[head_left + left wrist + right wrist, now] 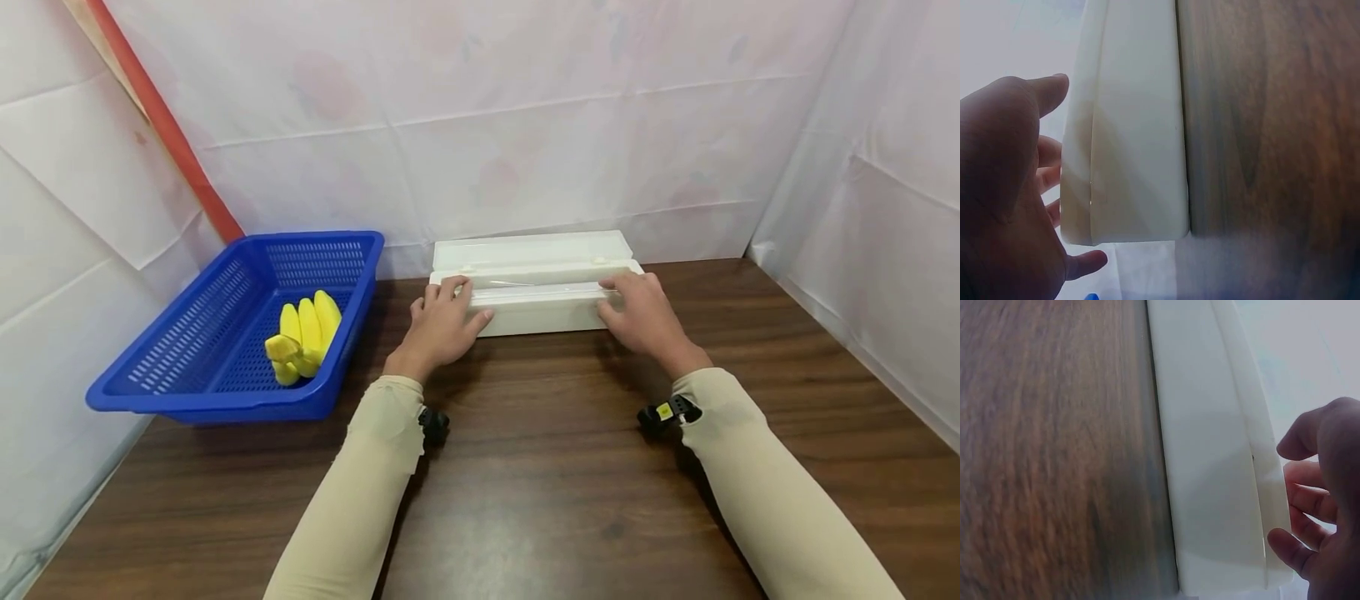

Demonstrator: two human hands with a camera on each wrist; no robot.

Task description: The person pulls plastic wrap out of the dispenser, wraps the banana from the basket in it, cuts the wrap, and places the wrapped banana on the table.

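A long white box point(543, 317) lies on the table with its lid point(532, 248) raised at the back, and a strip of clear film point(525, 291) runs along its front top edge. At the left end, my left hand point(442, 325) has its fingers over the top edge and its thumb spread apart in front. My right hand point(643, 312) is at the other end, fingertips right at the film's edge, thumb lower. Both wrist views show the box's smooth front wall point(1138, 125), with loosely bent fingers point(1310, 503) beyond its upper edge.
To the left stands a blue plastic basket point(225, 408) with a bunch of yellow bananas point(311, 329) in it. The dark wood table point(540, 467) meets white cloth walls point(480, 125) at the back and both sides.
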